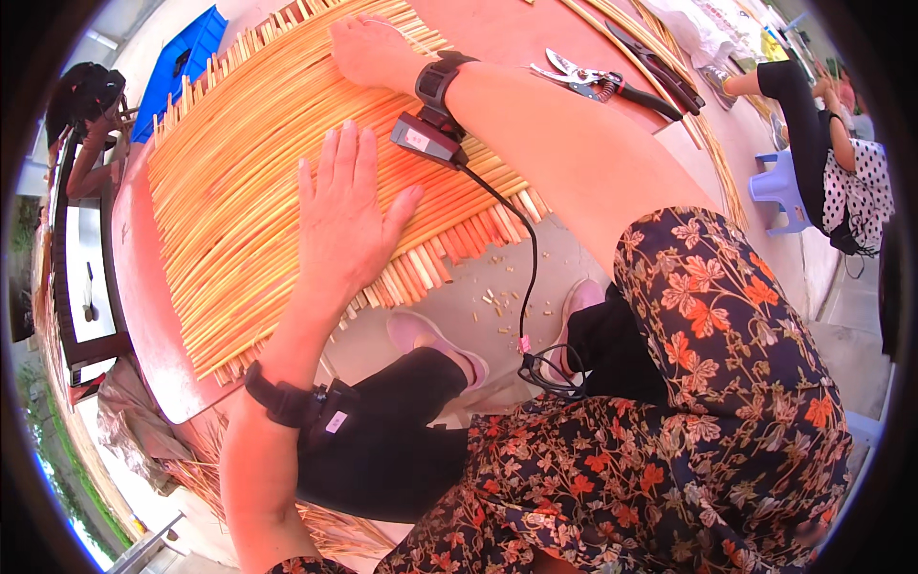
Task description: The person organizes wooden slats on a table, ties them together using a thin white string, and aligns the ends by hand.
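A mat of long, parallel yellow-orange sticks [239,191] lies on a pink table [148,316]. My left hand [349,210] rests open and palm down on the mat, fingers stretched out. My right hand [368,53] is at the far part of the mat, fingers curled by a thin pale strand; what they grip is too small to make out. Right of the mat lie silver pruning shears [593,81] with dark handles and another dark cutting tool [655,72], beside loose long sticks [722,182]. Both wrists wear strapped devices, with a black cable dangling from the right one.
A blue plastic bin [172,62] stands beyond the mat at left. A dark-haired person [91,115] is at far left. At right another person [851,191] is near a light-blue stool [775,191]. Small cut pieces [502,297] litter the floor by my feet; straw lies lower left.
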{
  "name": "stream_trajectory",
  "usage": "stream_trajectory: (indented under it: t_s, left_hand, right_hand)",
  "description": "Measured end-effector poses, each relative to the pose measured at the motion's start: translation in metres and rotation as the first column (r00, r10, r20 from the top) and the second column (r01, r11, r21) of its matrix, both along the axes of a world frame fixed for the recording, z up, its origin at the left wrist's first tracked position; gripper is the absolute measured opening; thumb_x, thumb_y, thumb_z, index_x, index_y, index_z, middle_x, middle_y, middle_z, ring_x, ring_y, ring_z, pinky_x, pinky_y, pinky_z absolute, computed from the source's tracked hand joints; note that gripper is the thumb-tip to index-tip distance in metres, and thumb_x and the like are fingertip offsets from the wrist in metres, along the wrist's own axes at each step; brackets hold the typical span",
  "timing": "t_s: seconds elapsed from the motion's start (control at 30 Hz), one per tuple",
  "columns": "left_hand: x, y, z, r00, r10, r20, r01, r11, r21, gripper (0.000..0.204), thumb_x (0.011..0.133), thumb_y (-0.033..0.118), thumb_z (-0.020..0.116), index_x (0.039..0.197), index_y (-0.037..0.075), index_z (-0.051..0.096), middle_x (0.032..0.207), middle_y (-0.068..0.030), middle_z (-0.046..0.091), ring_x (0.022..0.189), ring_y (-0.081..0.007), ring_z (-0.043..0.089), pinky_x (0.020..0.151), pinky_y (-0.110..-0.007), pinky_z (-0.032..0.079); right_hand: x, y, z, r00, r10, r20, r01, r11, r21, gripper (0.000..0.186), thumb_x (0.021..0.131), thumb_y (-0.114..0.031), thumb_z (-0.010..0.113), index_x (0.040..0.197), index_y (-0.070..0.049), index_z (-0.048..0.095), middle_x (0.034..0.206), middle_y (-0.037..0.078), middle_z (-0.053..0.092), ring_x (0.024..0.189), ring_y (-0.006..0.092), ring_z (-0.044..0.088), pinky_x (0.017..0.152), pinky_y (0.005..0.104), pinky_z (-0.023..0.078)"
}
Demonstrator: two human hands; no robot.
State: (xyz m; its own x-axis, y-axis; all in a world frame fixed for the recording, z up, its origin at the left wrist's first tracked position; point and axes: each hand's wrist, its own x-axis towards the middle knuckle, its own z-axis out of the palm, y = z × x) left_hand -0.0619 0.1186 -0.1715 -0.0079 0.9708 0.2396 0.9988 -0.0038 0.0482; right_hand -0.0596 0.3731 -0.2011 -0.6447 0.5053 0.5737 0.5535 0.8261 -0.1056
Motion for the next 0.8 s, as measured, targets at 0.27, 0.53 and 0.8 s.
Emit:
stream_trajectory:
  t_s: [0.27, 0.53, 0.8]
  left_hand:
    - [0.022, -0.01, 0.023, 1.0, 0.002, -0.012, -0.002, 1.0, -0.016, 0.073, 0.098, 0.047, 0.049, 0.151, 0.002, 0.03, 0.158, -0.0176, 0.028, 0.148, -0.0325, 0.023, 0.119, -0.05, 0.014]
    - [0.045, -0.009, 0.036, 1.0, -0.001, -0.031, -0.001, 0.997, -0.08, 0.073, 0.099, 0.047, 0.046, 0.153, 0.002, 0.027, 0.159, -0.0183, 0.024, 0.149, -0.0327, 0.019, 0.12, -0.048, 0.012]
    - [0.072, 0.0, 0.037, 1.0, -0.002, 0.025, 0.005, 0.993, -0.12, 0.076, 0.097, 0.047, 0.048, 0.153, 0.001, 0.025, 0.159, -0.021, 0.024, 0.149, -0.0346, 0.019, 0.12, -0.051, 0.01]
  right_hand:
    - [0.07, -0.029, 0.102, 0.927, 0.031, -0.373, -0.228, 0.837, -0.497, 0.027, 0.092, -0.023, 0.053, 0.096, 0.0, 0.065, 0.094, 0.019, 0.07, 0.091, 0.0337, 0.067, 0.082, 0.0406, 0.051]
    - [0.28, -0.13, 0.127, 0.676, -0.067, -0.734, -0.543, 0.627, -0.558, 0.018, 0.095, -0.018, 0.06, 0.096, 0.0, 0.059, 0.075, 0.002, 0.06, 0.067, 0.0083, 0.056, 0.062, 0.0249, 0.046]
    - [0.408, -0.203, 0.057, 0.38, -0.721, -0.579, -0.648, 0.239, -0.723, 0.016, 0.096, -0.018, 0.063, 0.096, -0.003, 0.058, 0.07, 0.001, 0.058, 0.057, 0.0096, 0.055, 0.056, 0.0253, 0.048]
